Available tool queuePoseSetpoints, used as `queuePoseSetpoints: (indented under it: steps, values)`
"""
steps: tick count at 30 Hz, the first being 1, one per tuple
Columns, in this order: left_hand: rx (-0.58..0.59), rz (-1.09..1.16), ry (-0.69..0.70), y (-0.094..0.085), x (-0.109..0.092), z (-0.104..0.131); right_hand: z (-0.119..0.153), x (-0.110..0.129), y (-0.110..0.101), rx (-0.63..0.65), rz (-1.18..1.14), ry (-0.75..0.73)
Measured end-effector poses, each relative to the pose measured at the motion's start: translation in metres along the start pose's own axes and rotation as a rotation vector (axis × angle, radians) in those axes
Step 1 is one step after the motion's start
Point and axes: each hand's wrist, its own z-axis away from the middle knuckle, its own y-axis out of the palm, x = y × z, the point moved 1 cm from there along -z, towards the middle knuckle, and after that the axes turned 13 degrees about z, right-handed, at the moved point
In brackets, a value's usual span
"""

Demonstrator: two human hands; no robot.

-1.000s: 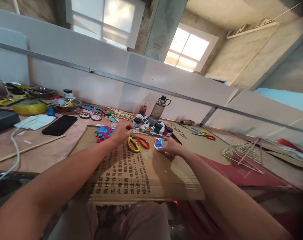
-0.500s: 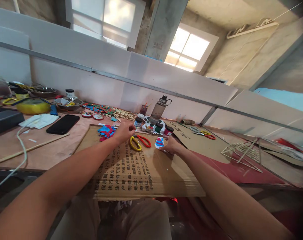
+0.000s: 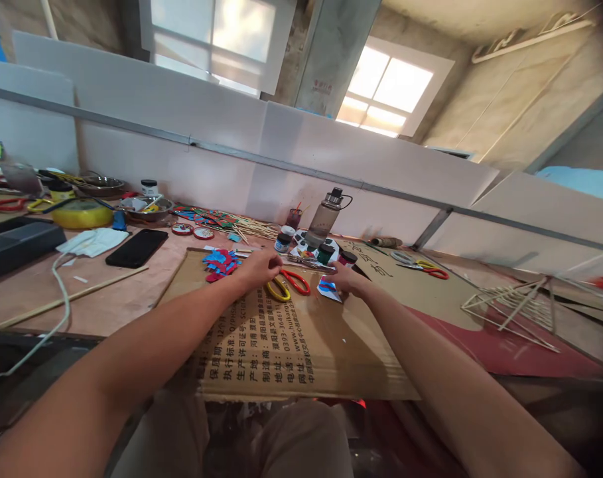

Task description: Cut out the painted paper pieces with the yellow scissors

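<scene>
My left hand [image 3: 262, 268] is over the cardboard sheet [image 3: 351, 372], its thumb and fingers pinched together. What they hold, if anything, is too small to make out. Just right of it lie scissors [image 3: 294, 284] with one yellow and one red handle. My right hand [image 3: 348, 280] has its fingers closed at the edge of a small white paper piece [image 3: 329, 289] with blue and red strips on it, low over the cardboard. Behind my left hand sits a pile of blue and red paper scraps [image 3: 220, 264].
Paint jars [image 3: 282, 243], tweezers-like metal tools [image 3: 308, 263] and a water bottle [image 3: 324, 219] stand or lie behind the cardboard. To the left are a phone [image 3: 136, 247] and a white cable [image 3: 57, 292]. A stick frame [image 3: 517, 309] and more scissors [image 3: 423, 267] are at right.
The whole view has shifted, so things appear slightly further right. My right hand has moved a little away from me, and the paper piece has turned slightly. My left hand stays pinched.
</scene>
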Motion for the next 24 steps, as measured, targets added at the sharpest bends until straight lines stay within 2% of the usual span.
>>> queuePoseSetpoints:
  steps: [6, 13, 17, 21, 24]
  values:
    - [0.016, -0.004, -0.006, -0.001, -0.005, 0.0, -0.005, 0.001, 0.002, 0.067, 0.03, 0.021]
    - [0.006, 0.028, -0.028, -0.002, -0.007, 0.0, -0.003, -0.001, -0.002, 0.027, -0.004, 0.07]
    - [-0.033, 0.133, -0.065, -0.004, -0.006, -0.002, 0.001, 0.001, -0.01, 0.009, -0.098, 0.093]
    - [-0.067, 0.326, -0.148, -0.007, -0.007, -0.004, 0.011, 0.016, -0.027, -0.013, -0.269, 0.041]
    - [-0.02, 0.456, -0.225, -0.009, -0.011, -0.004, 0.02, 0.037, -0.042, -0.033, -0.395, -0.032]
